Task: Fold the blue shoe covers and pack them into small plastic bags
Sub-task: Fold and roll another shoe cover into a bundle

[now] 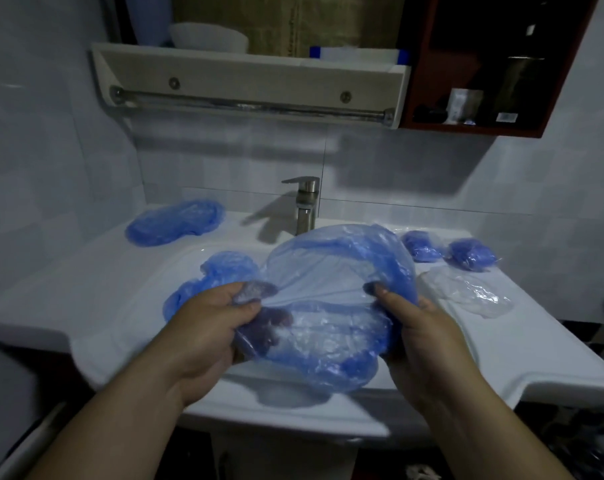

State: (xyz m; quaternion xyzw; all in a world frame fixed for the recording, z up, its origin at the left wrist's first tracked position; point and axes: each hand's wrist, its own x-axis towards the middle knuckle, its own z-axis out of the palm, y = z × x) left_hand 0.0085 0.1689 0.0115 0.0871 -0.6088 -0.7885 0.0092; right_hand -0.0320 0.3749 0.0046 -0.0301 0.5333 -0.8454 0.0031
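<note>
Left hand [207,327] and right hand [421,337] hold one blue shoe cover [328,306] stretched between them, in the air over the sink [189,259] and in front of the tap [305,202]. The film looks thin and slippery. Pulling the elastic edge too hard could tear it, and a loose pinch could let it snap away or drop into the basin, where any water would wet it. Its puffed shape may also trap air and spoil a flat fold.

The left hand pinches the cover's gathered edge between thumb and curled fingers. The right hand grips the opposite edge with the thumb on top; its fingers are hidden behind the film.

On the white tabletop [86,282], a heap [174,221] of covers lies at the back left, and a loose cover [227,268] lies just behind the left hand. At the right sit two packed bags [421,245], with empty clear bags [466,292] near them.
</note>
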